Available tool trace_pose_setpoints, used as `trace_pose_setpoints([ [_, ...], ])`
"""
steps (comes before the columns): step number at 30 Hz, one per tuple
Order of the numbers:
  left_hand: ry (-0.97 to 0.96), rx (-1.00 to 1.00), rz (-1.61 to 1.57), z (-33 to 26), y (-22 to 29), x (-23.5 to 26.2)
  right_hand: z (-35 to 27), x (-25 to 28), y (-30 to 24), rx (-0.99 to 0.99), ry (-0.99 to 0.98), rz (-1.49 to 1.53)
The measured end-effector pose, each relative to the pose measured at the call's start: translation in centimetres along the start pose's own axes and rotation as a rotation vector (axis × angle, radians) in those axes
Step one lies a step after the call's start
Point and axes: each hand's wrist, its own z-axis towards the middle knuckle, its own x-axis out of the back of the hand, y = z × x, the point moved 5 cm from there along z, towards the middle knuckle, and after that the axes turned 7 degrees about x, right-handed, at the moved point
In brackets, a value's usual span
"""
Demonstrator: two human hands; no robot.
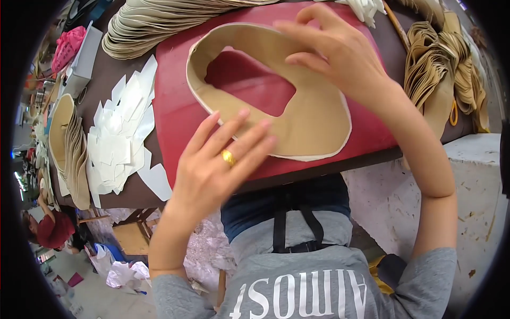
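A tan shoe upper with a pale edge and a large opening in its middle lies on a red mat. Its left end curls up into a wall. My left hand, a gold ring on one finger, reaches over the near edge with fingers stretched out across the tan surface. Over the far right side is my right hand, its thumb and fingers apart near the far rim. Fingertips of both hands are slightly blurred, so how firmly they touch the upper cannot be made out.
White cut pieces lie heaped left of the mat, beside stacked tan pieces. A large layered stack sits at the far left. Bundled tan pieces and yellow-handled scissors are right. A person is at lower left.
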Motion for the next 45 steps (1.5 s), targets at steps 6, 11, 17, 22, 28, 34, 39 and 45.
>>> trace_pose_setpoints([
  [6, 0.019, 0.018, 0.153, -0.8, -0.5, -2.7, -4.3, -1.7, -3.4, -0.568, 0.065, 0.578],
  [11, -0.054, 0.038, 0.000, -2.1, -2.1, -2.3, -6.2, -3.6, -3.7, -0.406, 0.061, 0.399],
  [17, -0.227, 0.144, -0.239, -2.9, -2.9, -1.4, -5.6, -4.4, -4.4, -0.407, 0.053, 0.295],
  [22, -0.270, 0.175, -0.308, -4.2, -3.3, -1.1, -5.8, -5.7, -5.5, -0.478, 0.024, 0.242],
  [28, -0.272, 0.084, -0.308, -5.9, -4.2, -0.6, -5.1, -6.1, -8.2, -0.464, -0.048, 0.012],
  [34, -0.307, 0.128, -0.311, -6.3, -4.3, -0.2, -5.3, -4.9, -12.3, -0.346, -0.088, 0.009],
  [39, -0.202, 0.116, -0.151, -4.8, -2.5, -0.1, -8.0, -5.6, -14.3, -0.222, -0.277, -0.074],
  [45, -0.220, 0.198, -0.021, -4.0, -1.6, -0.4, -8.3, -3.7, -11.6, -0.231, -0.325, -0.274],
])
